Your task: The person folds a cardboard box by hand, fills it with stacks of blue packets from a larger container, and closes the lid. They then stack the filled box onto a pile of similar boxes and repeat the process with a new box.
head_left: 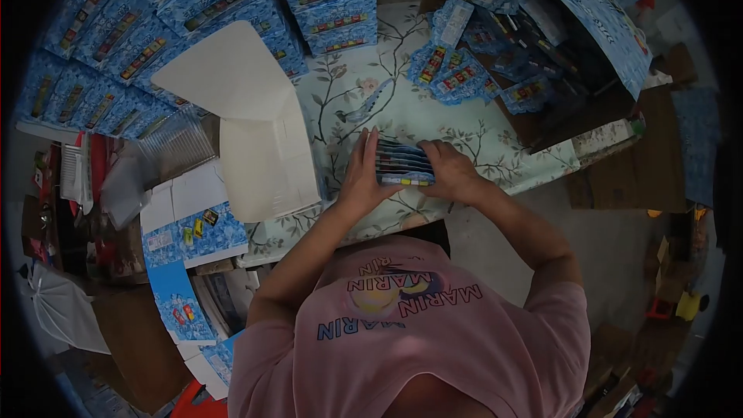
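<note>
My left hand (362, 174) and my right hand (453, 173) hold a stack of flat blue packets (404, 164) between them, above the flowered tablecloth. The packets stand in close layers, with a row of small coloured pictures along the near edge. Fingers of both hands press against the stack's two sides. To the left of my left hand stands a white box (269, 166) with its lid raised. Loose blue packets (463, 77) spill from a large open carton (554, 135) at the upper right, beyond my right hand.
Tall stacks of blue printed boxes (333, 0) fill the back left. Clear plastic trays (178, 143) lie beside the white box, with blue printed cardboard (220, 232) nearer me. A brown carton (627, 170) stands right of the table (364, 220).
</note>
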The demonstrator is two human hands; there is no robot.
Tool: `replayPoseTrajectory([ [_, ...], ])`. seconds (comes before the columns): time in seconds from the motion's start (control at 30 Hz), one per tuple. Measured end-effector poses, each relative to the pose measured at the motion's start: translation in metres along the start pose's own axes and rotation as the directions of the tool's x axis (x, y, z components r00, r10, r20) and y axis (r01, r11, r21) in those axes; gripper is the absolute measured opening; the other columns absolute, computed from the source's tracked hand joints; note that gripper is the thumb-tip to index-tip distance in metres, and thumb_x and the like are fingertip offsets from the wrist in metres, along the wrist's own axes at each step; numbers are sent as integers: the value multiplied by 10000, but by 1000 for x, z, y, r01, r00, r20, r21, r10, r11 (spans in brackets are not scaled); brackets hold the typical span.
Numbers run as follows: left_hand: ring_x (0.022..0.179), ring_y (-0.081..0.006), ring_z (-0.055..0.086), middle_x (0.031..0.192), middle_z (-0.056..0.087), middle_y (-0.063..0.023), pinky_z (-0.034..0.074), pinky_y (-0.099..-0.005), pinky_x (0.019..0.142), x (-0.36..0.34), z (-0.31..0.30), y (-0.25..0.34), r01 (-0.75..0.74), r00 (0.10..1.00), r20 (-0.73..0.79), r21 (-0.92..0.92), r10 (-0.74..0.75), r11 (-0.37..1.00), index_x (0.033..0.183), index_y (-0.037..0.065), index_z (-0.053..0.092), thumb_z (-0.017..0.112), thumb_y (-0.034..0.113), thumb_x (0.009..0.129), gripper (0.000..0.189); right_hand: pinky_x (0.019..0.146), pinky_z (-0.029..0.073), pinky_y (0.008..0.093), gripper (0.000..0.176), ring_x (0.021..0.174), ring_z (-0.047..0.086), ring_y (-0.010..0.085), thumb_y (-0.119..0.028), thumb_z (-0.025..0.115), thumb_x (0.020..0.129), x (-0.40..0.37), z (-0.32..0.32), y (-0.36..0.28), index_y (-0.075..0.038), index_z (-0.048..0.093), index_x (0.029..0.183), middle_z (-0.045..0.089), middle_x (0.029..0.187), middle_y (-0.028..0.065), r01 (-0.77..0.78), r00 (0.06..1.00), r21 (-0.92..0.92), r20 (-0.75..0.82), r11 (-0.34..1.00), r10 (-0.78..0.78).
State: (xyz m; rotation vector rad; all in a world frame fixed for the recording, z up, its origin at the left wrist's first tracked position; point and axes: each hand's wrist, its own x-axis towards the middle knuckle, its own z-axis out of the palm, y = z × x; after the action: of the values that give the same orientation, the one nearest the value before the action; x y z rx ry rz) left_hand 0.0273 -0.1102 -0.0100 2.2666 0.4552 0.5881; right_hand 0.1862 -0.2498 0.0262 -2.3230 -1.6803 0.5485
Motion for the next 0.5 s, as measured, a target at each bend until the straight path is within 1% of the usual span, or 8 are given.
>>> replayPoseTrajectory([
  [0.13, 1185, -386, 405, 1376, 285, -244, 374, -414, 959, -35, -68, 29, -215, 973, -91, 1, 214, 977, 1290, 25, 393, 705, 108, 715, 659, 807, 473, 395, 800, 973, 559, 316, -290, 775, 626, 9, -2, 5, 11, 347, 1231, 536, 1069, 204, -100, 981, 194, -143, 976, 129],
  [0.2, 1179, -356, 426, 1362, 327, -226, 365, -413, 953, -60, -108, 24, -84, 849, -480, 291, 221, 953, 1292, 1, 378, 643, 52, 749, 606, 816, 475, 370, 795, 980, 568, 277, -252, 780, 630, 17, -18, -11, 8, 343, 1241, 544, 1081, 187, -114, 975, 414, -128, 903, 182],
  [0.27, 1166, -314, 443, 1308, 412, -205, 342, -409, 964, -74, -130, 4, 231, 607, -795, 152, -20, 961, 1285, -18, 378, 597, 45, 777, 556, 830, 480, 333, 797, 1013, 560, 207, -195, 798, 626, 31, -18, -22, 10, 340, 1246, 552, 1100, 150, 1, 965, 739, -178, 674, 193],
  [0.3, 1172, -258, 431, 1324, 398, -148, 315, -373, 989, -85, -132, -19, 327, 558, -796, -51, -236, 944, 1291, -21, 389, 568, 122, 844, 502, 830, 480, 333, 797, 1013, 560, 207, -195, 798, 626, 40, -19, -37, 10, 340, 1246, 552, 1100, 150, 9, 968, 742, -174, 671, 179],
  [0.33, 1172, -258, 431, 1324, 398, -148, 315, -373, 989, -90, -133, -27, 333, 552, -801, -44, -233, 942, 1291, -21, 389, 568, 122, 844, 502, 830, 480, 337, 794, 1016, 558, 204, -199, 799, 628, 51, -23, -63, 9, 342, 1243, 551, 1099, 144, 108, 964, 782, -234, 614, 129],
  [0.37, 1173, -245, 425, 1310, 417, -151, 309, -349, 989, -92, -133, -32, 288, 528, -643, -479, -555, 829, 1301, -32, 366, 534, 140, 868, 496, 830, 481, 341, 791, 1018, 555, 201, -203, 799, 631, 60, -27, -90, 8, 343, 1241, 550, 1097, 139, 204, 951, 810, -298, 550, 87],
  [0.4, 1174, -232, 419, 1295, 437, -155, 302, -325, 990, -95, -133, -37, 227, 526, -357, -816, -771, 532, 1311, -44, 343, 500, 159, 892, 492, 833, 478, 351, 794, 1015, 560, 211, -211, 800, 627, 68, -31, -116, 5, 344, 1241, 552, 1091, 147, 232, 951, 771, -309, 593, 30],
  [0.5, 1175, -201, 414, 1312, 420, -135, 302, -293, 987, -85, -119, -54, 203, 400, -292, -896, -869, 395, 1323, -43, 338, 453, 255, 934, 503, 825, 473, 376, 799, 984, 576, 242, -256, 794, 624, 101, -23, -173, 2, 348, 1235, 553, 1078, 169, 279, 941, 563, -321, 778, -105],
])
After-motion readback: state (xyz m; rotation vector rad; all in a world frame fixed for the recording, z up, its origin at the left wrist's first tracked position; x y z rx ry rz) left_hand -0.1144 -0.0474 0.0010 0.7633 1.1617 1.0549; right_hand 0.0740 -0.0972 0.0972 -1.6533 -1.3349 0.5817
